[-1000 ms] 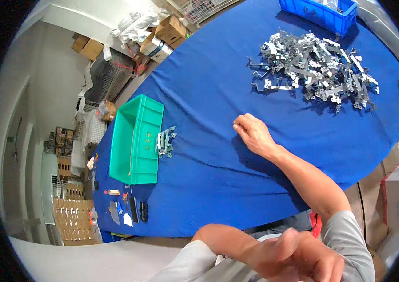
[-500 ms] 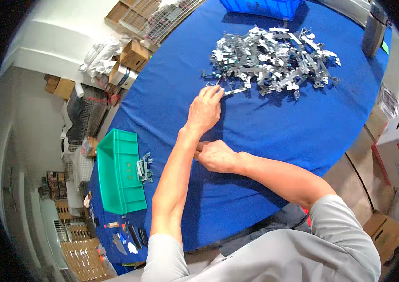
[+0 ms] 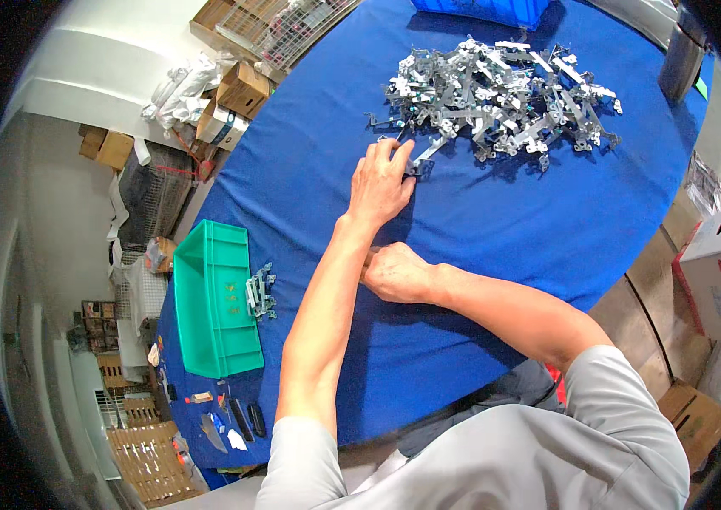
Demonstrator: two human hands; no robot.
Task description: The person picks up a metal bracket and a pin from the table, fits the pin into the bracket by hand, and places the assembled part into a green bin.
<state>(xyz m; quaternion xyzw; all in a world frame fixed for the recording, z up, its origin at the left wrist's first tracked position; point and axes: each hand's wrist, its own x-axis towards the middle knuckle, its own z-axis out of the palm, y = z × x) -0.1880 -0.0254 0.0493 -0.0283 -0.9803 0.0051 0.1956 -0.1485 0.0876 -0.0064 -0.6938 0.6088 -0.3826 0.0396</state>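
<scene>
A heap of thin silvery metal brackets (image 3: 496, 106) lies on the blue cloth-covered table (image 3: 496, 229). At its near left edge my left hand (image 3: 380, 183) has its thumb and fingers closed around one metal bracket (image 3: 430, 151). Dark thin parts stick out beside those fingertips. My right hand (image 3: 398, 273) is nearer to me, curled closed, just right of my left forearm. That forearm covers its fingertips, so whatever they hold is hidden.
A green bin (image 3: 218, 302) lies on its side at the left, beside a small group of brackets (image 3: 260, 291). Small tools (image 3: 237, 421) lie near the left front edge. At the back are a blue crate (image 3: 488, 10) and a dark bottle (image 3: 682, 59).
My left hand has shifted slightly right, and its fingers have spread and closed around a bracket at the heap's edge. My right hand stays curled in nearly the same place.
</scene>
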